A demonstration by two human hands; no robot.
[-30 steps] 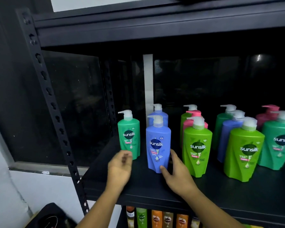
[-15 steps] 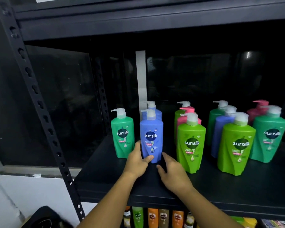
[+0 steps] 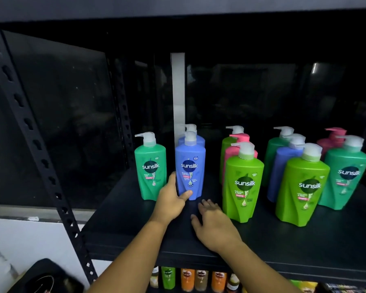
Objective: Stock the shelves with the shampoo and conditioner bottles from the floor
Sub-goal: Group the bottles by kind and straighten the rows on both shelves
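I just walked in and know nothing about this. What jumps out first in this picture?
The brightly coloured pump bottles stand out against the dark shelf, standing in rows from its middle to its right. At the front, the left hand grips the base of a blue bottle next to a teal green bottle. The right hand is spread open close to the shelf board, left of a lime green bottle.

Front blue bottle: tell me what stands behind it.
A second blue bottle stands right behind the front blue bottle; only its white pump and shoulder show. Its label and base are covered.
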